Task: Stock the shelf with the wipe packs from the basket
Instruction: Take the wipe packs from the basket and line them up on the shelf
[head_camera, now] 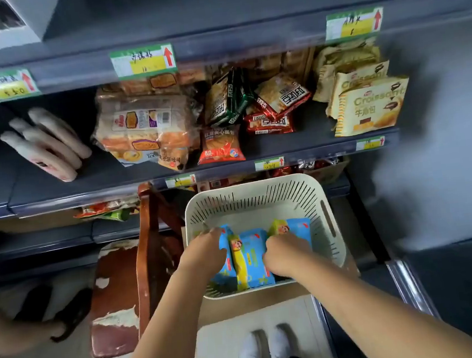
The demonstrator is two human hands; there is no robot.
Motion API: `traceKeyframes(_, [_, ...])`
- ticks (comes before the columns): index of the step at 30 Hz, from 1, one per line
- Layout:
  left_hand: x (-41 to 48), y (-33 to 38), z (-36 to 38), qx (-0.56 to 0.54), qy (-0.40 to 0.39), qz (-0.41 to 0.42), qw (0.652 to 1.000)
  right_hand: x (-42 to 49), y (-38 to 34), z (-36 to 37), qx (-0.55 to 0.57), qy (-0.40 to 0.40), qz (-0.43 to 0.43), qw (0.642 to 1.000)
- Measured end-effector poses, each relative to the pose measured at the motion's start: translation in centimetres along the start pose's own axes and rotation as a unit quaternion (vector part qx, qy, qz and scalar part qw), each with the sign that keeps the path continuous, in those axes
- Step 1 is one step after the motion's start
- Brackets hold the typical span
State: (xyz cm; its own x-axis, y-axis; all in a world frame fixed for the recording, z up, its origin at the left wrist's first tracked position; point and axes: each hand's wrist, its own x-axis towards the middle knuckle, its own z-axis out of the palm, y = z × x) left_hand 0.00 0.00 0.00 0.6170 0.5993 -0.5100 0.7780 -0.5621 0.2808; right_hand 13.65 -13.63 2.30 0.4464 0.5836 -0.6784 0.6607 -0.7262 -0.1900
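wipe packs [252, 260] lying under both hands in basket [260, 202], long axes pointing toward shelf [311, 133]; left hand [205, 255] gripping one, right hand [283, 254] grasp unclear.

1 head-worn wide-angle view looks steeply down, close over the basket [260, 202], facing the shelves [309, 139].

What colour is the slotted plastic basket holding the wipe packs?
The slotted plastic basket is cream-white; the head view shows it.
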Motion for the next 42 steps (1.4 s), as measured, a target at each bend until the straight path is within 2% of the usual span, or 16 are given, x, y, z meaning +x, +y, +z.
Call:
traceKeyframes(4, [1.5, -0.9, 0.4, 0.027, -0.018, -0.007, 0.999, 0.1, -0.1, 3.0, -0.09, 0.042, 0.019, 0.995])
traceKeyframes(7, [2.5, -1.3, 0.8, 0.057, -0.025, -0.005, 0.998, -0.4, -0.8, 4.5, -0.089, 0.094, 0.009, 0.992])
traceKeyframes(10, [2.9, -1.1, 0.1, 0.088, -0.02, 0.003, 0.996, -0.1, -0.5, 6.1, 0.025, 0.153, 0.01, 0.988])
traceKeyframes(13, [2.8, -0.6, -0.7, 0.167, -0.029, 0.024, 0.985, 0.0, -0.4, 6.8, 0.159, 0.141, 0.002, 0.977])
traceKeyframes(15, [2.8, -0.6, -0.9, 0.207, -0.021, 0.044, 0.977, 0.1, -0.4, 6.9, 0.241, 0.144, 0.015, 0.96])
traceKeyframes(17, [2.7, -0.9, -1.2, 0.201, -0.014, 0.059, 0.978, 0.2, -0.4, 6.7, 0.333, 0.164, 0.042, 0.928])
traceKeyframes(20, [1.9, -1.5, -2.5, 0.156, -0.008, 0.091, 0.984, -0.3, -0.3, 5.3, 0.415, 0.205, 0.072, 0.884])
traceKeyframes(24, [0.3, -1.9, -5.7, 0.095, 0.005, 0.132, 0.987, -2.8, -0.2, 2.3, 0.447, 0.274, 0.066, 0.849])
traceKeyframes(29, [-3.0, -0.7, -11.3, -0.11, 0.043, 0.192, 0.974, -8.5, 0.2, -1.8, 0.44, 0.375, 0.058, 0.814])
traceKeyframes(35, [-8.8, 4.6, -16.1, -0.287, 0.07, 0.32, 0.9, -18.4, 1.8, -6.3, 0.363, 0.554, 0.081, 0.745])
traceKeyframes(38, [-11.9, 8.2, -16.8, -0.385, 0.022, 0.359, 0.85, -23.3, 3.0, -7.7, 0.346, 0.604, 0.089, 0.713])
traceKeyframes(42, [-15.1, 13.5, -16.1, -0.42, -0.024, 0.411, 0.809, -30.5, 5.4, -8.1, 0.333, 0.669, 0.1, 0.657])
